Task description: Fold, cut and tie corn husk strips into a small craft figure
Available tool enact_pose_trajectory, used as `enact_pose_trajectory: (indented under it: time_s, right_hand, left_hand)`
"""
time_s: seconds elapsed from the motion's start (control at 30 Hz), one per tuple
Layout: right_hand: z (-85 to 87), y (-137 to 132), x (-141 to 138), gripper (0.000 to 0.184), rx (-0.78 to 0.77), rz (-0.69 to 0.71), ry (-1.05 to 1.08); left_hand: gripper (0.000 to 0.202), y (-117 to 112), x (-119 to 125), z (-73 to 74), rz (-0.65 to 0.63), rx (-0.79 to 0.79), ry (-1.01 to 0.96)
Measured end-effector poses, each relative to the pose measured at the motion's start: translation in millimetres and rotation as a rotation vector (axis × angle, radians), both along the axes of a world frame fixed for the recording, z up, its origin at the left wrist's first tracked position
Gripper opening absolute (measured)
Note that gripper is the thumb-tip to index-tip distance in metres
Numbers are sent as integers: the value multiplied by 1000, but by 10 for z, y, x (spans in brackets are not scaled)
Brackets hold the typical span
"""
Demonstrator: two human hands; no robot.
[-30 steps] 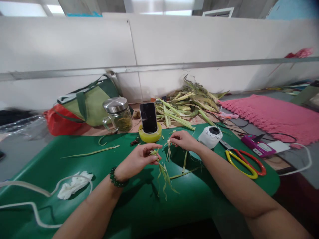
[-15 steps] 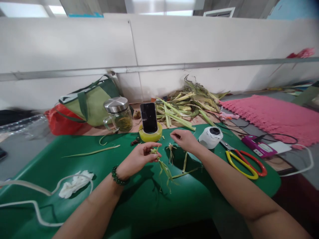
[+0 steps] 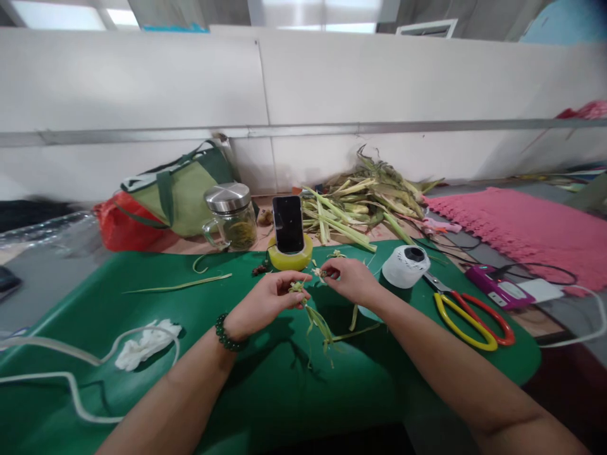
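My left hand [image 3: 272, 297], with a dark green bead bracelet [image 3: 228, 333] on its wrist, pinches a knotted bundle of green husk strips [image 3: 298, 289]. The loose ends [image 3: 322, 325] of this bundle hang below the fingers over the green mat [image 3: 265, 398]. Just to the right, the bent fingers of my right hand [image 3: 351, 279] close on a small pale husk figure [image 3: 319, 273], mostly hidden by the hand. A bit of pale green husk [image 3: 336, 254] shows behind that hand. Narrow husk strips [image 3: 355, 333] lie on the mat under my right wrist.
A phone [image 3: 288, 224] leans upright in a yellow tape roll [image 3: 290, 260]. Behind are a glass jar [image 3: 232, 218] and a husk pile [image 3: 360, 196]. To the right lie a white thread spool [image 3: 403, 268] and scissors [image 3: 469, 319]; at left, a crumpled tissue [image 3: 149, 344] and white cable [image 3: 71, 385].
My right hand has moved down and left and taken the small husk figure up from the mat. My left hand keeps its pinch on the bundle. The view has shifted slightly.
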State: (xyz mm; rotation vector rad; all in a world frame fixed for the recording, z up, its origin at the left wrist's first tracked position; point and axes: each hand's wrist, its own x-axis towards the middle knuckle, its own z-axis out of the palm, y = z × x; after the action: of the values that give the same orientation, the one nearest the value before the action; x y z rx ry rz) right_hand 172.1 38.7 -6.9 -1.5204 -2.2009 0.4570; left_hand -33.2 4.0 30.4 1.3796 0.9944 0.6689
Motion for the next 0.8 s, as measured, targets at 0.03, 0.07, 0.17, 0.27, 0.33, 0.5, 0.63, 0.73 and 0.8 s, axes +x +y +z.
enact_pose_trajectory:
  time_s: [0.03, 0.07, 0.17, 0.27, 0.33, 0.5, 0.63, 0.73, 0.8]
  right_hand:
    - [18, -18, 7, 16, 27, 27, 99]
    - [39, -39, 10, 15, 39, 56, 201]
    - [110, -100, -7, 14, -110, 135, 463]
    - [166, -133, -31, 21, -402, 209, 621]
    - [184, -133, -36, 22, -525, 240, 687]
    - [163, -112, -20, 26, -647, 251, 766]
    - [123, -108, -16, 28, -663, 267, 770]
    - [110, -110, -25, 28, -678, 274, 785]
    - [113, -113, -33, 29, -697, 273, 803]
  left_hand:
    - [46, -1, -1, 1, 3, 5, -3]
    - [47, -2, 0, 3, 7, 9, -5]
    - [54, -4, 13, 11, 39, 21, -7]
    - [59, 0, 30, 11, 97, 36, -19]
    - [55, 6, 34, 5, 115, 36, -27]
    - [39, 16, 31, -15, 80, 11, -37]
    - [38, 16, 31, -22, 72, 9, -22]
    - [36, 15, 31, -16, 72, 21, -9]
    - [34, 11, 28, -7, 73, 35, 0]
